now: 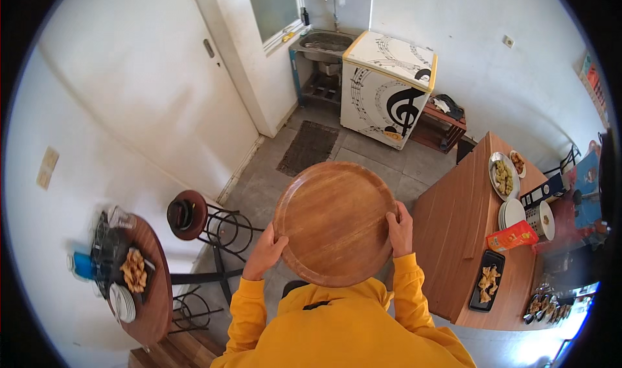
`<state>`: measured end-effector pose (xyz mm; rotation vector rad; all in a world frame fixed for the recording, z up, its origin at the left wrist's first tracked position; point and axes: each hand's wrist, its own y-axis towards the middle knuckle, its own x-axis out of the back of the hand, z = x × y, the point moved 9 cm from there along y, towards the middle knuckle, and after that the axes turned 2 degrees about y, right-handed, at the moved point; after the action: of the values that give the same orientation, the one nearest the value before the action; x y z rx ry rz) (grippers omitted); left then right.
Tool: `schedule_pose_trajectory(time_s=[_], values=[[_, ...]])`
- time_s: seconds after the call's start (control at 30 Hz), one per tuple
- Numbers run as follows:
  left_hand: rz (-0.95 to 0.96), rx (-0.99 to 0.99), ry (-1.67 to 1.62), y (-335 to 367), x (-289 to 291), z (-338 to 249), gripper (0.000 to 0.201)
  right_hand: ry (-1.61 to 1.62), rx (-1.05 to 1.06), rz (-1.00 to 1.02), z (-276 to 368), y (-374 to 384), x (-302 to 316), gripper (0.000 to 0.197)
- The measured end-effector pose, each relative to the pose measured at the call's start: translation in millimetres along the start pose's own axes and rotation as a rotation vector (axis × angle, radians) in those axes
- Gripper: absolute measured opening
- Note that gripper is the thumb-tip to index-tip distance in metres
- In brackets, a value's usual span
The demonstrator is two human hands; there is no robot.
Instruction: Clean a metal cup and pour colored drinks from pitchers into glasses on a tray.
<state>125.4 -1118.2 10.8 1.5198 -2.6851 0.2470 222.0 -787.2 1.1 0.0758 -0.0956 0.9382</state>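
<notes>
Between my two hands is a round wooden tray [337, 222] with a raised rim, held in front of my body. My left hand [265, 251] grips its left edge, the thumb over the rim. On the opposite edge my right hand [401, 230] is closed the same way, thumb on top. Nothing lies on the tray's face. The fingers under the tray are hidden. Both forearms are in yellow sleeves.
To the right a wooden counter [447, 238] bears a plate of food [503, 175], stacked plates [512, 214], a red packet [512, 236] and a black tray [476, 297]. A round table [152, 316] with food and a stool [199, 206] stand left. Ahead are a patterned chest [382, 96] and a sink [324, 42].
</notes>
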Motion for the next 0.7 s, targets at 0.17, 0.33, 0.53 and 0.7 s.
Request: schedule_pose_trajectory(time_s=[0.17, 0.33, 0.53, 0.7], values=[[0.042, 0.082, -0.005, 81, 4, 6, 0.051, 0.000, 0.023, -0.092, 18, 64, -3, 0.028], [0.115, 0.110, -0.042, 172, 16, 6, 0.050, -0.051, -0.048, -0.205, -1, 107, -20, 0.029], [0.170, 0.083, -0.023, 293, 53, 2, 0.048, -0.058, -0.109, -0.370, 8, 158, -68, 0.030], [0.279, 0.044, -0.004, 389, 67, -25, 0.051, -0.067, -0.158, -0.540, 11, 191, -94, 0.031]])
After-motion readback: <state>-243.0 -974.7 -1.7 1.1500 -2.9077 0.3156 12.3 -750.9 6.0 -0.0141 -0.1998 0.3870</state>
